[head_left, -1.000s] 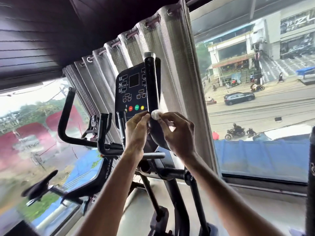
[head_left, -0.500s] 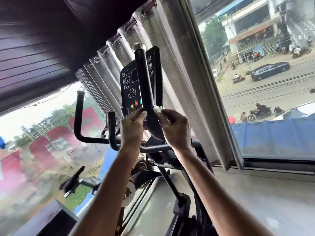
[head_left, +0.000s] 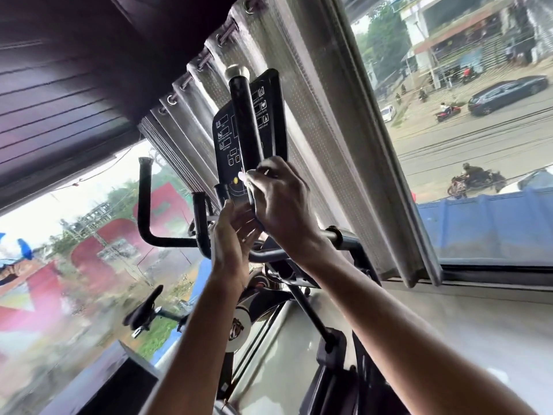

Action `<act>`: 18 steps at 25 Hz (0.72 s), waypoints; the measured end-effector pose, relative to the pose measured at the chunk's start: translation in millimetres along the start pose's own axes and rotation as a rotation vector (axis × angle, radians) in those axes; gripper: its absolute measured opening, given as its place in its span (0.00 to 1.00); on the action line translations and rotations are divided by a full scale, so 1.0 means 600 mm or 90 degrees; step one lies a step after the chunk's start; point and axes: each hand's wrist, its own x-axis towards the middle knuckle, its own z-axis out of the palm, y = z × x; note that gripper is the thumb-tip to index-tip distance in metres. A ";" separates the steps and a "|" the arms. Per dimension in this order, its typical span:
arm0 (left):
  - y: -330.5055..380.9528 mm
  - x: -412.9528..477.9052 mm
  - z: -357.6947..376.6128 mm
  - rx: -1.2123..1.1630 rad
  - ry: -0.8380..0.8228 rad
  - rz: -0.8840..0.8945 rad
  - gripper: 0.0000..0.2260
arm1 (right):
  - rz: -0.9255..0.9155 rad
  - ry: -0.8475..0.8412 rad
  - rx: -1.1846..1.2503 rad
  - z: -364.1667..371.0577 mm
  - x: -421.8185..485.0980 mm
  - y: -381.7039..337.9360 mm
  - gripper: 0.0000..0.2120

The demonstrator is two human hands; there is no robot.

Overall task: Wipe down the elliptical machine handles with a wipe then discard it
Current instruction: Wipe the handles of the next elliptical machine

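Setting: a window corner with a grey curtain [head_left: 317, 151] and street traffic beyond the glass [head_left: 478, 139].
Item: upright black elliptical handle [head_left: 243, 121], silver-capped, in front of the console [head_left: 226, 139].
Your right hand [head_left: 284, 205]: fingers curled round the handle, pressing a white wipe [head_left: 247, 176] against it at mid-height.
Your left hand [head_left: 232, 238]: just below, fingers straight, palm against the handle's lower part; blurred.
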 end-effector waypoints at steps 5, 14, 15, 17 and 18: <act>0.002 -0.001 -0.008 -0.125 0.011 -0.049 0.26 | -0.205 -0.223 -0.147 -0.033 -0.032 -0.041 0.11; -0.022 -0.017 -0.016 -0.181 -0.023 -0.101 0.26 | -0.303 -0.290 -0.278 -0.040 0.023 -0.058 0.10; -0.024 -0.016 -0.017 -0.191 -0.026 -0.113 0.27 | -0.298 -0.283 -0.306 -0.035 0.042 -0.072 0.10; -0.028 -0.016 -0.019 -0.201 -0.026 -0.130 0.27 | -0.264 -0.334 -0.362 -0.018 0.063 -0.087 0.07; -0.029 -0.015 -0.022 -0.204 -0.027 -0.131 0.27 | -0.246 -0.357 -0.387 -0.010 0.058 -0.089 0.08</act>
